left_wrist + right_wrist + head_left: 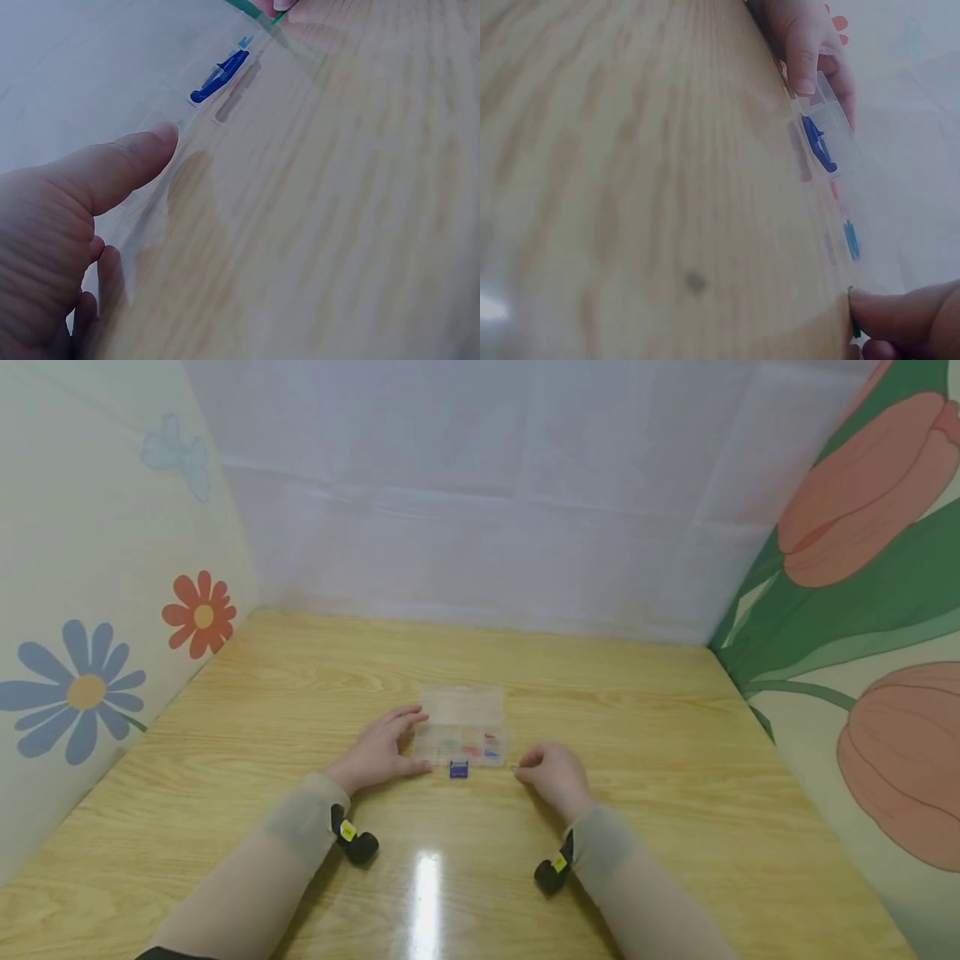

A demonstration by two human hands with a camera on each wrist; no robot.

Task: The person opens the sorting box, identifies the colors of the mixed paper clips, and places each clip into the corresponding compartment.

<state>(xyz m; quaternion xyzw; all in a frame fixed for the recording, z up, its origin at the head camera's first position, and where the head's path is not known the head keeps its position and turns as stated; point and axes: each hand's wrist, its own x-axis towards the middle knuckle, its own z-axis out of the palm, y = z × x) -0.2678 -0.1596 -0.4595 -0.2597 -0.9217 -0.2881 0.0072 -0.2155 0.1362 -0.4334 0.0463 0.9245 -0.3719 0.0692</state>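
A clear plastic compartment box (442, 755) lies on the table with its lid (461, 704) swung back. At its left end is my left hand (378, 752), the thumb (803, 71) at the front wall and the other fingers round toward the back, holding the box. A blue latch (459, 769) sticks out at the front. Inside, red pieces (471, 750) and a blue piece (492, 754) lie in the right compartments. Just off the right front corner, my right hand (557, 777) pinches a small, thin green clip (854, 315) between thumb and finger, low over the table.
The wooden table (637, 710) extends round the box on all sides. A white cloth (465, 527) hangs behind it, and flower-patterned panels (82, 568) stand at the left and right. A dark spot (696, 281) shows in the right wrist view.
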